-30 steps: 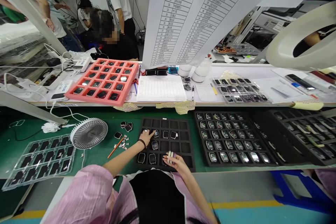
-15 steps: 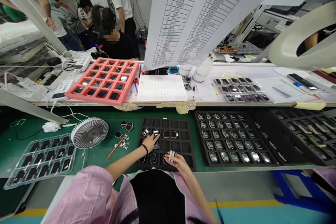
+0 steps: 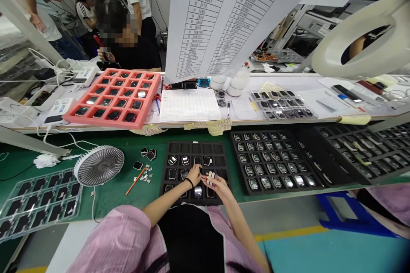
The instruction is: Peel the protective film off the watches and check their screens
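A black foam tray (image 3: 219, 148) with square pockets lies in front of me, with watch faces in many of them. Two watches at its left, a lit watch (image 3: 172, 160) and another lit watch (image 3: 185, 161), show coloured screens. My left hand (image 3: 193, 176) is over the middle of the tray, fingers apart, its fingertips at the lower edge of a dark watch (image 3: 197, 160). Close beside it, my right hand (image 3: 221, 187) grips several small white blocks (image 3: 210, 177) between thumb and fingers. Below the hands sits a shiny watch (image 3: 198, 192).
A white fan (image 3: 99, 165), an orange stick (image 3: 135, 181) and loose small parts lie left. Filled black trays (image 3: 272, 158) stand right. Above, a shelf holds a pink foam tray (image 3: 141, 123) and a paper form (image 3: 190, 104). A printed list (image 3: 221, 21) hangs ahead; people sit and stand beyond.
My left hand has moved right, from the second lit watch to the dark watch near my right hand. My right hand still holds the white blocks. The view has shifted slightly right.
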Demonstrator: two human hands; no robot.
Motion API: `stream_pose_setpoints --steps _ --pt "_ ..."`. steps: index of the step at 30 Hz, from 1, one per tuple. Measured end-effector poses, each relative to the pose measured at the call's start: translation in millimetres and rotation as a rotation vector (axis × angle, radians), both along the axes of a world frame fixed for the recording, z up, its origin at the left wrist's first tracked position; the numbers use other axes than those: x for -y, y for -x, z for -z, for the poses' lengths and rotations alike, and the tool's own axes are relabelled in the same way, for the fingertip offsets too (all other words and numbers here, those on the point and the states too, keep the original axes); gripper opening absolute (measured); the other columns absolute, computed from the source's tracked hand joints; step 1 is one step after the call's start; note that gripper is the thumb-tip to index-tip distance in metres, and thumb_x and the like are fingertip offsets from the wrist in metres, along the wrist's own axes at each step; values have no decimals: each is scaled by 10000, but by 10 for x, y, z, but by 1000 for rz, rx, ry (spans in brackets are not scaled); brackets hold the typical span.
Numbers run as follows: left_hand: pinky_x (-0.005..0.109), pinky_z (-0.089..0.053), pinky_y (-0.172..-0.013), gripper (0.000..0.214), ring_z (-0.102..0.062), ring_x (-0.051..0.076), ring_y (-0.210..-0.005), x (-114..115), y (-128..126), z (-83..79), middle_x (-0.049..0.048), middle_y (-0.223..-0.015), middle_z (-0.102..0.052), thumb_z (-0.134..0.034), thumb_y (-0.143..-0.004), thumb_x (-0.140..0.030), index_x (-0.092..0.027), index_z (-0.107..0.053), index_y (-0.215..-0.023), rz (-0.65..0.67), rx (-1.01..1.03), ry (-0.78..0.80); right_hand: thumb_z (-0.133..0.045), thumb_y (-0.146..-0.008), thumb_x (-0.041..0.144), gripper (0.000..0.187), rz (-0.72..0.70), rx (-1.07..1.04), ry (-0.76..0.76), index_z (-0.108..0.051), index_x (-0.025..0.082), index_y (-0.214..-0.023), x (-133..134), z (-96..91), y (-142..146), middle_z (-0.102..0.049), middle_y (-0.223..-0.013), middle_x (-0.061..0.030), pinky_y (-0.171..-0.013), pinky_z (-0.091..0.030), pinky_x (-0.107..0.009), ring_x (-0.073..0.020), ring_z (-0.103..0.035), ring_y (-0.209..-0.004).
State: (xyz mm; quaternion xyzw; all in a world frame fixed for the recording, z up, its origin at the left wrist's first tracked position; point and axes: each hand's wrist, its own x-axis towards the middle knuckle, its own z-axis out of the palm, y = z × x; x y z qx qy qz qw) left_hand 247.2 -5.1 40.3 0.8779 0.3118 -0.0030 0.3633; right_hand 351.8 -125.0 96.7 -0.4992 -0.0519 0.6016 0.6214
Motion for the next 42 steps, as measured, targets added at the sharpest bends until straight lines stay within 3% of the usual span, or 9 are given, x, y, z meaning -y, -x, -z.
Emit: stream_pose_setpoints --steps 6,10,15,23,27,30,34,37,42 --pt "552 -356 -1005 633 -420 338 -1257 109 100 -215 172 -1330 -469 -587 -733 -114 -169 -392 -1332 106 94 10 -832 -588 315 387 -62 28 -20 -696 150 -910 -25 -34 -124 -744 -884 -97 -926 -493 -483 -311 -689 -944" --pt "414 -355 -1071 777 -387 258 -1322 113 110 -456 124 -1440 -413 -662 -763 -271 -215 -274 -1435 231 253 63 -851 -549 306 419 -116 35 -6 -692 128 -894 5 -63 -240 -740 -879 -111 -871 -523 -450 -304 -694 -919" --pt "328 -444 -997 552 -576 206 -1145 72 -56 -615 64 -1244 -614 -700 -758 -342 -224 -507 -1261 295 364 105 -865 -487 417 459 -117 96 46 -680 137 -800 38 -2 -283 -723 -749 -82 -725 -570 -399 -277 -702 -780" --pt "392 -463 -962 479 -602 264 -1093 31 -264 -368 104 -1164 -653 -726 -703 -215 -166 -576 -1155 209 131 -20 -536 -760 650 543 87 419 172 -613 184 -1027 26 326 -482 -679 -884 -76 -834 -541 -427 -254 -668 -892" --pt "402 -484 -918 480 -613 282 -1055 -29 -336 -260 121 -1138 -652 -727 -714 -238 -151 -575 -1162 171 22 -80 -598 -729 567 408 132 706 222 -644 214 -926 2 534 -588 -635 -975 -86 -999 -415 -436 -282 -566 -1070" --pt "393 -456 -949 506 -582 269 -1093 -144 -499 -256 116 -1186 -619 -679 -774 -293 -168 -530 -1241 161 -3 -135 -601 -750 475 330 106 871 213 -649 211 -941 31 641 -615 -622 -977 -94 -1015 -374 -455 -286 -560 -1028" --pt "415 -412 -989 571 -517 272 -1180 -233 -820 -237 118 -1282 -564 -631 -819 -346 -202 -451 -1342 222 -13 -189 -534 -808 403 280 51 1019 166 -637 203 -974 106 712 -593 -626 -923 -92 -935 -428 -453 -270 -575 -930" --pt "516 -290 -1071 547 -369 290 -1331 -178 -939 -172 104 -1427 -454 -570 -864 -376 -252 -417 -1374 305 -10 -214 -463 -851 376 286 50 1121 140 -645 197 -979 163 737 -511 -601 -1020 -125 -968 -404 -467 -282 -546 -1017" --pt "505 -199 -1122 457 -299 232 -1386 -102 -725 -91 57 -1468 -415 -470 -919 -348 -287 -424 -1370 399 -6 -219 -397 -897 347 365 65 1233 134 -586 211 -1179 273 770 -275 -512 -1257 -146 -1058 -317 -500 -288 -432 -1223"
